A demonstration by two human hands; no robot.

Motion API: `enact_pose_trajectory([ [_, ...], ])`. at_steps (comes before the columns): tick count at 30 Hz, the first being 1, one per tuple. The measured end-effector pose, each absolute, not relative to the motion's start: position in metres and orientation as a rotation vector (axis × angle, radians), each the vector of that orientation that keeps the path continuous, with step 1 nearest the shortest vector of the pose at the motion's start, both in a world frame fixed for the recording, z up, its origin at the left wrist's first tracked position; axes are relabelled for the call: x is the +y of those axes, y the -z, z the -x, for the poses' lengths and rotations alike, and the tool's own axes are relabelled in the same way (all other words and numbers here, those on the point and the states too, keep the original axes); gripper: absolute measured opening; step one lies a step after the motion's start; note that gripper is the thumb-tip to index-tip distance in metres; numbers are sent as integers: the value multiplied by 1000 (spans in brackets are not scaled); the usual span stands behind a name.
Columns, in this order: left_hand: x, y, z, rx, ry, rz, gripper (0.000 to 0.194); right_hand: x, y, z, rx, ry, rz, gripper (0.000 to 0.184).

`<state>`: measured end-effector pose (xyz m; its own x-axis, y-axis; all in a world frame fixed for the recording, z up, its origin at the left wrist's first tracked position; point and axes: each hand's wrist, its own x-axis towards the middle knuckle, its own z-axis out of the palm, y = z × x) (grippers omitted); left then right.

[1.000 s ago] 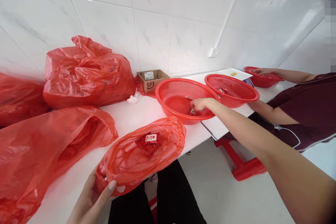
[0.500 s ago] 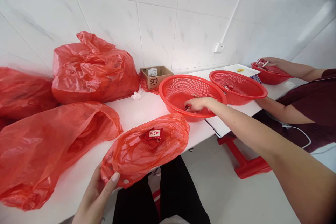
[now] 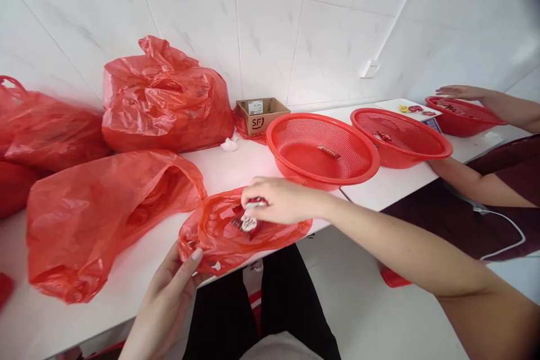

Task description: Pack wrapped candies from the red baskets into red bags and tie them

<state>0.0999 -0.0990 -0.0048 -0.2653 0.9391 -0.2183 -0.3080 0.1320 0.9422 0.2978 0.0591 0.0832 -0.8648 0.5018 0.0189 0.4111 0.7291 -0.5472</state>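
Observation:
A small red plastic bag (image 3: 219, 236) lies open at the white table's front edge. My left hand (image 3: 171, 287) pinches its near rim, thumb on top. Over the bag's mouth my right hand (image 3: 276, 201) is closed on small red and white wrapped packets (image 3: 250, 215), with more of them lying inside the bag. Behind it stands a red mesh basket (image 3: 323, 149) with one packet left on its bottom.
Several large stuffed red bags (image 3: 164, 98) fill the table's left and back. A small cardboard box (image 3: 261, 115) sits by the tiled wall. Two more red baskets (image 3: 400, 135) stand to the right, where another person in a dark red top reaches with a hand (image 3: 462, 91).
My right hand left the red mesh basket and came back over the small bag, holding packets. The other person's far hand moved from the farthest basket's inside to above its rim. The view shifted right.

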Motion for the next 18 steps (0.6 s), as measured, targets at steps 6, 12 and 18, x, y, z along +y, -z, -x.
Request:
enact_pose_trajectory([
  [6, -109, 9, -88, 1318, -1417, -695, 55, 60, -35, -272, -2695, -1109, 653, 37],
  [12, -115, 13, -78, 1315, -1459, -599, 50, 72, -58, -278, -2463, -1212, 662, 30],
  [18, -114, 13, -75, 1371, -1487, -586, 40, 162, -85, -346, -2233, -945, 1018, 34],
])
